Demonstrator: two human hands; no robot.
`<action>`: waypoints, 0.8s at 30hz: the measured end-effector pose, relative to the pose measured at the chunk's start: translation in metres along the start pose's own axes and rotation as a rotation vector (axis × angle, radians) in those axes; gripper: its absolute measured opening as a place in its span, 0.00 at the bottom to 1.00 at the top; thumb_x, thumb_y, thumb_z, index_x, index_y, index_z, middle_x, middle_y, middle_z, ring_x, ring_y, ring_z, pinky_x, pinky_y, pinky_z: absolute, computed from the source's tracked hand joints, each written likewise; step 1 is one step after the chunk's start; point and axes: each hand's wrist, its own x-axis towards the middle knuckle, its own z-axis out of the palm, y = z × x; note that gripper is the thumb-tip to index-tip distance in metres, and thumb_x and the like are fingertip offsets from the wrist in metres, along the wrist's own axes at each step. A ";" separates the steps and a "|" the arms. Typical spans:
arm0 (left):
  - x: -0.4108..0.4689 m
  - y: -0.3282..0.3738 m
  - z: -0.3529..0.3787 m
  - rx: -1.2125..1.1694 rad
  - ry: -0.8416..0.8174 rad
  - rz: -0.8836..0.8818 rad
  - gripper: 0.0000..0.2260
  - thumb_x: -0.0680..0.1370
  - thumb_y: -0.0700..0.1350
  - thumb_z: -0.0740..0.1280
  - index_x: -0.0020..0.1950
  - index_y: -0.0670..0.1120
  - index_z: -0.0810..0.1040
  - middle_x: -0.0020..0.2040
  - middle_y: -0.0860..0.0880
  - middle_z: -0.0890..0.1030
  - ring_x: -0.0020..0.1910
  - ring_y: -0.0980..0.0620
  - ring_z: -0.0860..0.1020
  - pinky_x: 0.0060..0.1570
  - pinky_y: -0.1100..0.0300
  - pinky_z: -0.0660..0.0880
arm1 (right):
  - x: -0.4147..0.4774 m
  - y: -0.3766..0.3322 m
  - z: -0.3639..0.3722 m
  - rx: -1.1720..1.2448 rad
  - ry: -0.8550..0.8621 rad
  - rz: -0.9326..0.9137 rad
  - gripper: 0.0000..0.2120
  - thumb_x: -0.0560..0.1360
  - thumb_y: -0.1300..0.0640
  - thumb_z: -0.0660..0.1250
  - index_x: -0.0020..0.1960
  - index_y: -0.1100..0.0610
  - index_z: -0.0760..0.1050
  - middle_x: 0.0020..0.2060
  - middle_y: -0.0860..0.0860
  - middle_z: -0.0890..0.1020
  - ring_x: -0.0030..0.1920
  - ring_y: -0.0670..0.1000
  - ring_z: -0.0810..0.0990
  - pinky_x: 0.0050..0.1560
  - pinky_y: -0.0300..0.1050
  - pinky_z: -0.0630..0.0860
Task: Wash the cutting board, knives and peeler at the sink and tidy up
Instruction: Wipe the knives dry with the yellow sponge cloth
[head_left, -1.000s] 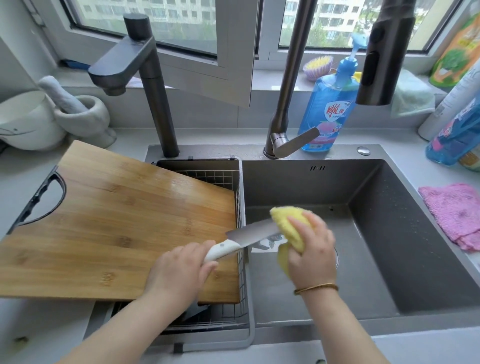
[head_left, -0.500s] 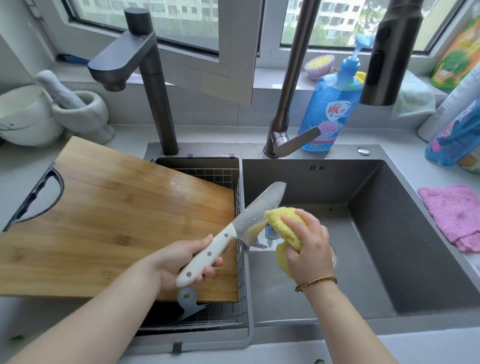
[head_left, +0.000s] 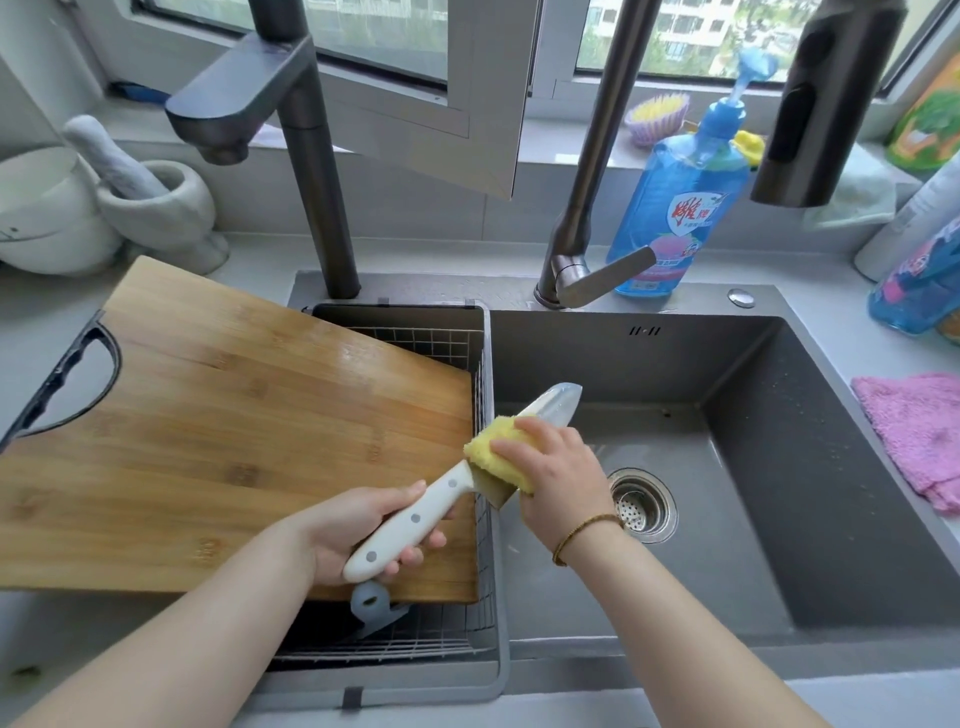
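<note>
– Where is the knife?
– The big knife with a white handle and a shiny steel blade (head_left: 411, 519) is up in the air. It is over the edge between the wire basket (head_left: 484, 364) and the dark grey sink (head_left: 779, 467). Its tip points up and away from the person.
– Who holds it?
– The left hand (head_left: 358, 530) has its fingers wrapped tight round the white handle. The right hand (head_left: 558, 480) squeezes a yellow sponge (head_left: 493, 457) and presses it on the blade.
– Can you see the whole blade?
– No. The sponge and the right hand hide the middle. Only the tip and a bit by the handle show.
– And the cutting board?
– The brown bamboo cutting board with a black handle (head_left: 234, 441) lies across the basket and the grey counter (head_left: 31, 317) on the left. It covers most of the basket.
– What is under it?
– A small pale blue thing (head_left: 371, 605) pokes out from below the board. I cannot tell what it is.
– What else is around?
– A round metal drain (head_left: 641, 504) sits in the sink bottom, near the right hand. A tall blue soap bottle (head_left: 680, 208) stands behind the sink by a dark tap (head_left: 602, 156). A pink cloth (head_left: 919, 431) lies on the counter at the right.
</note>
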 end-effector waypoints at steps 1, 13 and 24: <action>0.001 -0.001 -0.001 -0.002 -0.002 -0.004 0.17 0.80 0.50 0.54 0.56 0.40 0.75 0.33 0.47 0.77 0.24 0.56 0.72 0.19 0.67 0.69 | 0.005 0.004 -0.005 -0.018 -0.042 0.036 0.28 0.63 0.64 0.71 0.61 0.47 0.73 0.65 0.52 0.71 0.55 0.59 0.73 0.54 0.49 0.73; 0.006 0.000 -0.004 -0.040 0.010 -0.025 0.17 0.80 0.51 0.55 0.57 0.40 0.75 0.31 0.47 0.75 0.22 0.56 0.70 0.16 0.67 0.66 | -0.013 0.012 0.021 -0.062 0.076 -0.181 0.31 0.45 0.64 0.75 0.46 0.46 0.79 0.43 0.53 0.83 0.30 0.55 0.79 0.25 0.42 0.76; 0.002 0.002 -0.003 -0.043 0.032 -0.017 0.16 0.80 0.50 0.56 0.59 0.40 0.75 0.34 0.46 0.79 0.25 0.55 0.74 0.20 0.64 0.72 | -0.021 0.024 0.018 0.031 0.113 -0.185 0.39 0.41 0.68 0.77 0.48 0.46 0.71 0.45 0.54 0.83 0.32 0.56 0.79 0.30 0.44 0.78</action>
